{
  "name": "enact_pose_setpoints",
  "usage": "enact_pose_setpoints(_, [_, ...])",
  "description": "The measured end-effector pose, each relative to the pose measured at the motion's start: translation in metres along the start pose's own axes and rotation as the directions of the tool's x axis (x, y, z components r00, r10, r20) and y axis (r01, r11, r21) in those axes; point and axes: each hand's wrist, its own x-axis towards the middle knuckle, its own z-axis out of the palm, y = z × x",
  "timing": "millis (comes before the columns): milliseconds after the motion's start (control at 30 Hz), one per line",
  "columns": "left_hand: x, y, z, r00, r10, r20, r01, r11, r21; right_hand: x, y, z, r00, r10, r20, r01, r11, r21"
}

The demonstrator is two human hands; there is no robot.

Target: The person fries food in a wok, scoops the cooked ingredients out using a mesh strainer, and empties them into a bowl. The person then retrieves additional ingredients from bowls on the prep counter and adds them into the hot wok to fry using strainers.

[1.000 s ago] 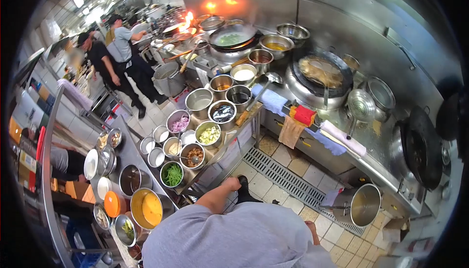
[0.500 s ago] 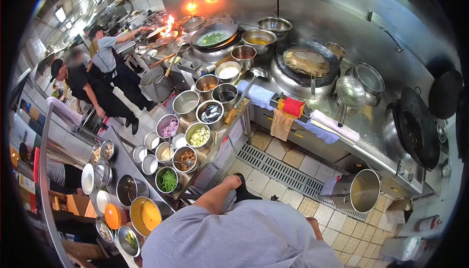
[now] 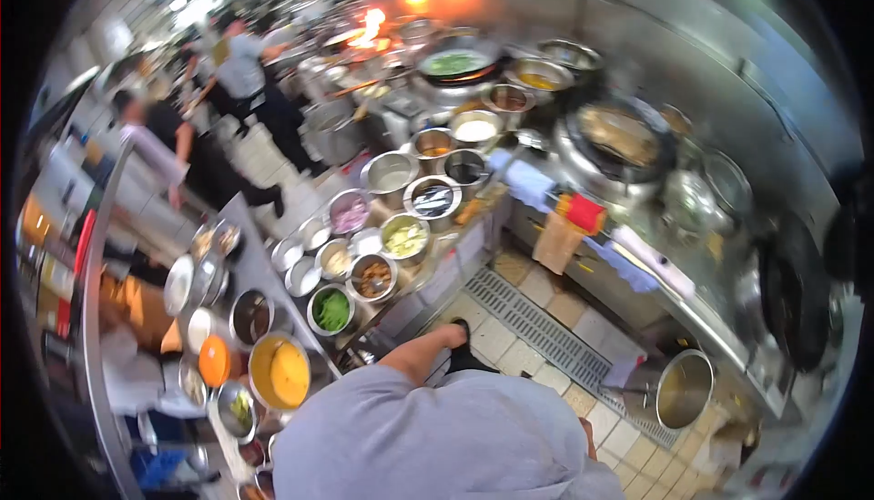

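My left hand (image 3: 450, 335) hangs low in front of my body, above the tiled floor and beside the ingredient counter; its fingers are not distinct. Of my right hand (image 3: 589, 438), only a sliver shows past the grey shirt, its fingers hidden. Nothing can be made out in either hand. Nearest the left arm on the counter are a metal pot of chopped green vegetable (image 3: 331, 311), a pot of brown chunks (image 3: 372, 280) with a spoon, and a pot of pale green pieces (image 3: 404, 238). A large pot of yellow liquid (image 3: 279, 375) stands at the left.
A floor drain grate (image 3: 537, 336) runs along the stove front. A tall pot (image 3: 685, 391) stands at right. On the stove are a wok with a brown, flat item (image 3: 619, 133), folded cloths (image 3: 654, 263) and a flaming burner (image 3: 371, 28). Two co-workers (image 3: 246, 72) stand at far left.
The view has swung left and blurred, so the counter and stove appear shifted right. A co-worker at far left has shifted posture. My hands stay low near my body.
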Motion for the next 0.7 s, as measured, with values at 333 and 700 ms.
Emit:
enact_pose_setpoints(333, [-0.013,0.006,-0.015,0.97,-0.224,-0.091,0.21,0.968,-0.138,0.037,-0.027,0.014,0.995,0.011,0.099,-0.001,0.995,-0.103])
enact_pose_setpoints(700, [-0.032,-0.012,-0.004,0.914,-0.36,-0.188,0.33,0.928,-0.176,0.038,-0.049,0.022,0.991,0.007,0.134,0.011,0.991,-0.133])
